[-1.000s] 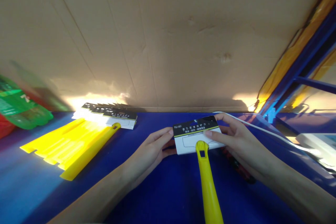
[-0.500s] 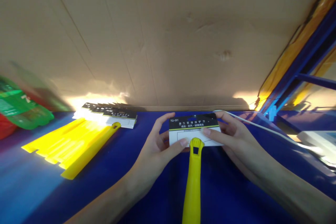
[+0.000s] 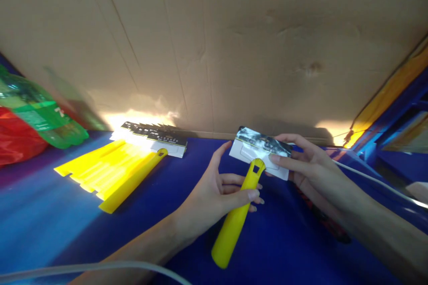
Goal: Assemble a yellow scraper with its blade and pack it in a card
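Observation:
A scraper with a yellow handle and a black-and-white printed card over its head hangs tilted between my hands, its handle slanting down to the left. My right hand pinches the right end of the card, thumb in front and fingers behind. Lower down, my left hand grips the handle with the thumb across it, fingertips showing past its far side. To the left, several like scrapers lie overlapped in a fanned row, cards toward the cardboard. Glare washes out part of the print on the held card.
A green plastic bottle leans over a red bag at the left. Brown cardboard stands behind the blue tabletop. A white cable runs at the right, near a blue metal frame. A dark red-and-black object is partly hidden beneath my right forearm.
My left hand has moved from the card's left end down onto the handle. The scraper has turned, its handle end swinging left. The view has shifted right.

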Tool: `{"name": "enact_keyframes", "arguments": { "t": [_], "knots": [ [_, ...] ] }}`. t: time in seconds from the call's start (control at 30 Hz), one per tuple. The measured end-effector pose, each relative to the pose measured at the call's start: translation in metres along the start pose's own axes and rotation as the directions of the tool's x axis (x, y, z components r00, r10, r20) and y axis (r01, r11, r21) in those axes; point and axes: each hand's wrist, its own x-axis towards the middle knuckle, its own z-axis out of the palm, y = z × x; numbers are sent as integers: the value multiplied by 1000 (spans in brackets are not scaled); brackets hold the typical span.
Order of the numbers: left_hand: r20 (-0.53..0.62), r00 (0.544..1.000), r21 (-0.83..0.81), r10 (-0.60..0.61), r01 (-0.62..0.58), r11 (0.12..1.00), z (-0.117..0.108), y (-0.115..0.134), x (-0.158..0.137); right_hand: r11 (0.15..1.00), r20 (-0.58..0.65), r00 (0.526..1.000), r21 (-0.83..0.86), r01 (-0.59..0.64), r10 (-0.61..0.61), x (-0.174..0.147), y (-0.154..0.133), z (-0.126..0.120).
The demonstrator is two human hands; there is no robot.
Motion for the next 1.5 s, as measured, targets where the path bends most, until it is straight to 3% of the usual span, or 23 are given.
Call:
{"name": "enact_keyframes", "arguments": {
  "t": [0.1, 0.2, 0.27, 0.37, 0.5, 0.57, 0.7, 0.8, 0.87, 1.0, 1.07, 1.3, 1.5],
  "knots": [
    [12, 1000, 72, 25, -25, 997, -3, 4, -5, 999, 12, 1000, -21, 30, -29, 7, -7, -1],
    [28, 991, 372, 130, -131, 919, -9, 16, -12, 995, 141, 990, -100, 30, -15, 10, -19, -4],
    [61, 970, 588, 234, -225, 777, -13, 26, -17, 980, 236, 972, -196, 43, 5, 12, -27, -4],
    [126, 933, 765, 337, -308, 566, -20, 41, -23, 933, 326, 945, -348, 86, 35, 15, -30, -2],
    [239, 864, 882, 444, -384, 272, -29, 54, -28, 925, 307, 952, -359, 126, -10, 17, -18, 10],
    [246, 846, 901, 472, -379, 210, -33, 57, -30, 953, 241, 968, -270, 135, -69, 14, -9, 20],
    [204, 894, 898, 400, -333, 288, -41, 54, -39, 982, 116, 985, -125, 143, -129, 8, 3, 38],
    [172, 919, 894, 356, -297, 335, -47, 53, -45, 971, 95, 987, -188, 146, -130, 9, 6, 51],
    [133, 922, 937, 362, -236, 256, -51, 56, -48, 969, 105, 990, -217, 117, -96, 16, 9, 61],
    [47, 911, 997, 410, -15, -80, -66, 70, -50, 971, 150, 986, -212, 108, -77, 37, 25, 91],
    [-19, 919, 984, 394, 87, -155, -78, 79, -51, 970, 180, 982, -223, 102, -62, 50, 34, 108],
    [-237, 894, 933, 382, 319, -167, -117, 89, -54, 945, 249, 965, -288, 152, -80, 90, 59, 158],
    [-329, 869, 906, 370, 401, -137, -130, 85, -46, 871, 240, 957, -421, 255, -164, 114, 81, 180]
  ]
}}
